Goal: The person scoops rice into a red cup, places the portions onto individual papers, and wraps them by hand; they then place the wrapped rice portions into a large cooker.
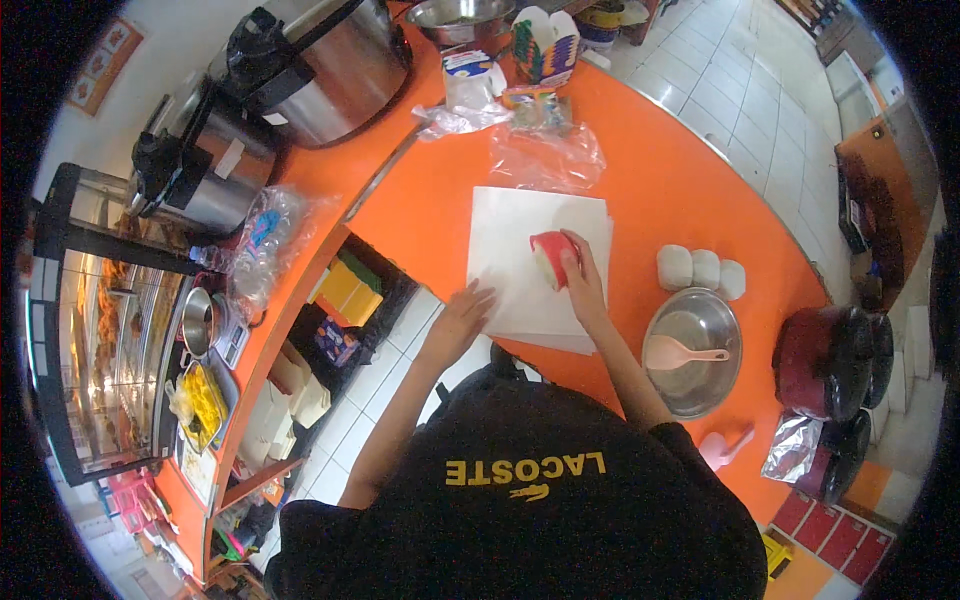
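My right hand grips a small red cup, tilted over a stack of white paper sheets on the orange counter. What the cup holds cannot be told. My left hand rests at the left edge of the sheets, fingers spread, holding nothing. Right of the sheets stand three white rounded pieces in a row. Just below them is a steel bowl with a pale pink rice paddle lying in it.
Clear plastic bags and printed cartons lie beyond the sheets. Large steel cookers stand at the upper left. Dark red pots and foil are at the right. Open shelving with yellow boxes sits below the counter's left part.
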### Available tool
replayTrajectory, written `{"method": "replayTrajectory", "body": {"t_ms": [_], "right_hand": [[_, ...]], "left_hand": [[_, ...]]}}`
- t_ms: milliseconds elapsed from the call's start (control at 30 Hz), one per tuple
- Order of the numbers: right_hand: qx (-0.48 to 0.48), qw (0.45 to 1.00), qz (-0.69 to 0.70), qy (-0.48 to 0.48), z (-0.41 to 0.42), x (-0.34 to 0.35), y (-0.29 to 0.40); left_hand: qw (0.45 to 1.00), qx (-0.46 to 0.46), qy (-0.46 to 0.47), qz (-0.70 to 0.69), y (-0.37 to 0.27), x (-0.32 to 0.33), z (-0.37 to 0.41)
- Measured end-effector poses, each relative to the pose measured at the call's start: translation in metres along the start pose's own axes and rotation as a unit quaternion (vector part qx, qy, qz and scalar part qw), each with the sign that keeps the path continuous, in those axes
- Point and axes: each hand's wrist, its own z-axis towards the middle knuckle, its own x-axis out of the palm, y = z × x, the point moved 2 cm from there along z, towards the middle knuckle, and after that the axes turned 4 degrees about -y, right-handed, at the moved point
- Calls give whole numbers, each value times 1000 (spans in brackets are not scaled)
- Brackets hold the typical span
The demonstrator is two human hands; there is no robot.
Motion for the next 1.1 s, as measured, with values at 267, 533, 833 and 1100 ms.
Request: {"method": "replayTrajectory", "body": {"t_ms": [267, 533, 833, 1100], "right_hand": [[-205, 866, -457, -9, 4, 41, -8], [7, 963, -266, 51, 53, -2, 4], [26, 846, -466, -256, 59, -113, -30], [-230, 835, -499, 37, -6, -31, 39]], "left_hand": [[994, 71, 28, -75, 30, 16, -7], [984, 116, -50, -124, 39, 19, -7], [987, 106, -70, -96, 35, 18, -2], [980, 66, -120, -142, 25, -9, 25]]}}
